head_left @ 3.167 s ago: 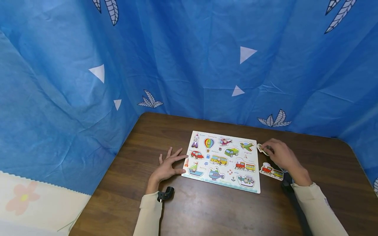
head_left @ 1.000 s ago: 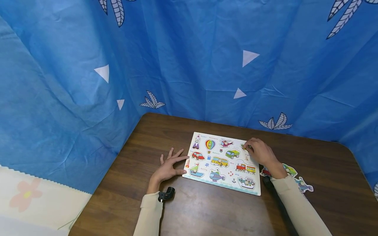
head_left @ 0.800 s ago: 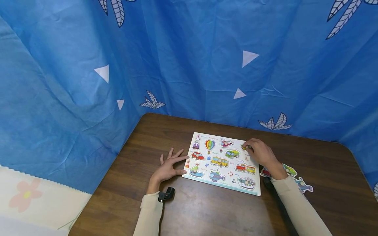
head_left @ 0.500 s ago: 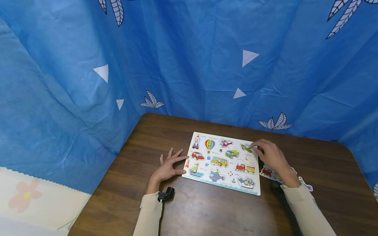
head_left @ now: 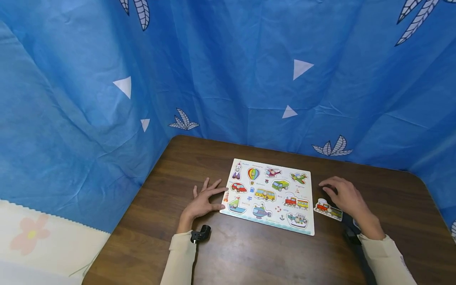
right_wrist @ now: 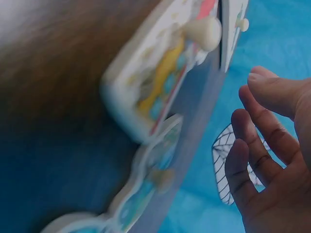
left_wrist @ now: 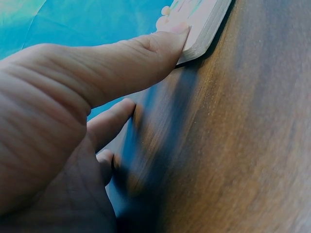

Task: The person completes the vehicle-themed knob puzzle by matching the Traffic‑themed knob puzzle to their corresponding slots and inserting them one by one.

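Observation:
A white vehicle puzzle board (head_left: 287, 171) lies on the table. My left hand (head_left: 201, 202) is spread at its left edge; in the left wrist view the thumb (left_wrist: 146, 53) rests on the board's corner (left_wrist: 201, 41) and other fingertips touch the table. The airplane piece (head_left: 298, 178) sits in its place at the upper right. My right hand (head_left: 347, 198), holding nothing, hovers right of the board with loosely bent fingers. Below and left of it lies the knobbed train piece (head_left: 327, 209). Another knobbed piece (right_wrist: 141, 194) appears beside the train piece in the right wrist view, largely hidden from the head view.
The brown wooden table (head_left: 256, 257) has rounded far corners. A blue curtain (head_left: 221, 71) with leaf and triangle prints hangs behind and to the left. Pale floral cloth (head_left: 46, 241) shows at lower left. Wrist cameras sit on both forearms.
My right hand took the airplane piece from beside the board, placed it on the board's upper right, let go and moved right, above the loose pieces. The left hand stayed put.

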Tool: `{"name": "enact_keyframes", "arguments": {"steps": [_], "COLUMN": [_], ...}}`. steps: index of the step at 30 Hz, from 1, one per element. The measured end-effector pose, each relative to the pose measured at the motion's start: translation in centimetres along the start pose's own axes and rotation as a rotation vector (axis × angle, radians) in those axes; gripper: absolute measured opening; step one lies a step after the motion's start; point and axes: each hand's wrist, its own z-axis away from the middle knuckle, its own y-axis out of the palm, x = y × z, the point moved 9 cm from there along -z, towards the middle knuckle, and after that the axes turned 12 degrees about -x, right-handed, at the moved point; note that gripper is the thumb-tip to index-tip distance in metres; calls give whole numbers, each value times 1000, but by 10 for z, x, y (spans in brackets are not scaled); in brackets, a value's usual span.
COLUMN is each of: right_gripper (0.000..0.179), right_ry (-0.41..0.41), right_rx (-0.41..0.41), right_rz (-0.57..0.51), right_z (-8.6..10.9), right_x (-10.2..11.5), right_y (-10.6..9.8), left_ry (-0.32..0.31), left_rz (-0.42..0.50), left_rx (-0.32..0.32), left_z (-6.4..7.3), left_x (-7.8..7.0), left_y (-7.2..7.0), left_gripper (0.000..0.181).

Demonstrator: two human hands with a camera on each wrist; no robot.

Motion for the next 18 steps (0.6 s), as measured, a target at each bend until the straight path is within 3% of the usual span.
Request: {"name": "enact_keyframes", "arguments": {"steps": [18], "right_gripper": [14], "right_ry": [22], "right_rx": [112], "right_rz": [-6], "right_z": [34], "right_x": [-33], "right_y": [-11], "left_ry": [-6], "left_rz": [1], "left_rx": [-7], "left_z": [0], "left_x": [0], "left_y": [2], "left_gripper": [64]}}
